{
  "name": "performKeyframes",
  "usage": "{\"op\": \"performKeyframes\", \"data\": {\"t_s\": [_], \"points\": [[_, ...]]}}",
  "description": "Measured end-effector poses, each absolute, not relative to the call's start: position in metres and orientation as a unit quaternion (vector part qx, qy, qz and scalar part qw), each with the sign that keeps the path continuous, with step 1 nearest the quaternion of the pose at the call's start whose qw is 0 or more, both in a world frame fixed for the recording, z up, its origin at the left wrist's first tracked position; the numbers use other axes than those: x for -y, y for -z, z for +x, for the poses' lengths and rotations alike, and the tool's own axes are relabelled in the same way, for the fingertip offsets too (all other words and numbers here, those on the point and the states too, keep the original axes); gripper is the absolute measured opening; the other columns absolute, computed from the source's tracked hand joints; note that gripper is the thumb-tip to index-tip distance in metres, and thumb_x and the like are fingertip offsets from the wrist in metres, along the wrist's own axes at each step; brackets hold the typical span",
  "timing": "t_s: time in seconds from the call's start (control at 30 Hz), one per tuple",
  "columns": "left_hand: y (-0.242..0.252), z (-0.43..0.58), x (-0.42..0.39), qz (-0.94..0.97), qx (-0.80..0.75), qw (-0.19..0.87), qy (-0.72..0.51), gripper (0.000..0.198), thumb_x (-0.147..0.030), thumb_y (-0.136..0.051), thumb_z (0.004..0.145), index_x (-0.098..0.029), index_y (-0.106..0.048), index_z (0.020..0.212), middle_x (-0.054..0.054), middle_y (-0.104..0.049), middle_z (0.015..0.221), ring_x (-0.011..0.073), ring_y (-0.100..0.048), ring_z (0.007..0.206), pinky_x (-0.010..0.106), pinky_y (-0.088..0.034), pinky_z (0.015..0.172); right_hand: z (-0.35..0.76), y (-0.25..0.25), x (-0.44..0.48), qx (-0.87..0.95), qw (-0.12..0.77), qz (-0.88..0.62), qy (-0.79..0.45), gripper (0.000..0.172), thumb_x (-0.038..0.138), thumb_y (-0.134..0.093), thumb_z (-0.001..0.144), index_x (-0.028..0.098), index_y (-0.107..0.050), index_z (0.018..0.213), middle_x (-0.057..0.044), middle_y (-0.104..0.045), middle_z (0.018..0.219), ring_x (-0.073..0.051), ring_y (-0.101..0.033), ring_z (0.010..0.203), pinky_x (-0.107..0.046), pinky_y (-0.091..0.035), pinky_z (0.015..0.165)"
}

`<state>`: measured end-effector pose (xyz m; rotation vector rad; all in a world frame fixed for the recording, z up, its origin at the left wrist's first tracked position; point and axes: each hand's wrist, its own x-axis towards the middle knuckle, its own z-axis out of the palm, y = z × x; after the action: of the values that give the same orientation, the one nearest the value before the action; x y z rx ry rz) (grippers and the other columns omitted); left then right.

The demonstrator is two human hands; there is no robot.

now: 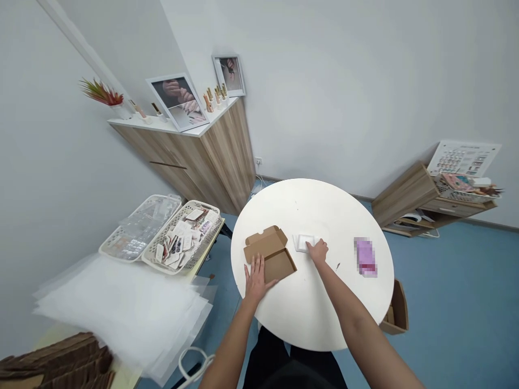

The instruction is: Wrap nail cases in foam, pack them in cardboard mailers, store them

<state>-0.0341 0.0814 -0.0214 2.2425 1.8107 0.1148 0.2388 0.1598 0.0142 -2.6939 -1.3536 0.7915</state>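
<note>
On the round white table (308,313) lies a small brown cardboard mailer box (279,266) with its lid folded back. My left hand (256,278) rests over the box's left side, fingers spread and the thumb stretched along its front edge. Just right of the box is a flat white square packet (304,241), perhaps a short stack. The fingers of my right hand (318,250) close on its right edge, thumb on top. Farther right lies a purple item (365,257), blurred into blocks, with no hand near it.
On a side table to the left stand a basket of small cards and packets (182,237), a basket of clear plastic pieces (140,227) and white sheets (121,308). Flattened cardboard (57,362) lies nearer. A carton (396,310) sits on the floor at right.
</note>
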Motion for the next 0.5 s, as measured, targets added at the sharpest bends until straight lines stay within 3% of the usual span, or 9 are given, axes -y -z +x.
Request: {"op": "performKeyframes", "data": {"t_s": [0.17, 0.3, 0.5], "points": [[0.026, -0.035, -0.080, 0.770, -0.623, 0.128, -0.039, 0.104, -0.071, -0.052, 0.078, -0.019, -0.004, 0.155, 0.015, -0.017, 0.160, 0.0366, -0.009, 0.147, 0.062, -0.011, 0.114, 0.238, 0.000, -0.170, 0.440, 0.032, -0.861, -0.255, 0.062, 0.048, -0.047, 0.087, 0.004, -0.045, 0.130, -0.029, -0.051, 0.129, -0.039, -0.049, 0.121, -0.044, -0.046, 0.086], [0.029, -0.034, -0.079, 0.771, -0.621, 0.132, -0.050, 0.108, -0.073, -0.050, 0.078, -0.017, 0.001, 0.154, 0.017, -0.014, 0.160, 0.0365, -0.009, 0.147, 0.063, -0.010, 0.114, 0.233, 0.003, -0.175, 0.417, 0.124, -0.848, -0.302, 0.048, 0.041, -0.063, 0.077, 0.014, -0.053, 0.115, -0.019, -0.059, 0.120, -0.031, -0.058, 0.109, -0.035, -0.047, 0.083], [0.034, -0.034, -0.079, 0.770, -0.618, 0.142, -0.077, 0.110, -0.074, -0.050, 0.076, -0.016, 0.002, 0.154, 0.017, -0.012, 0.160, 0.0370, -0.010, 0.147, 0.061, -0.015, 0.114, 0.232, -0.012, -0.175, 0.418, 0.241, -0.794, -0.370, 0.027, 0.033, -0.065, 0.070, 0.023, -0.051, 0.090, -0.007, -0.066, 0.095, -0.025, -0.062, 0.089, -0.033, -0.048, 0.075]]}}
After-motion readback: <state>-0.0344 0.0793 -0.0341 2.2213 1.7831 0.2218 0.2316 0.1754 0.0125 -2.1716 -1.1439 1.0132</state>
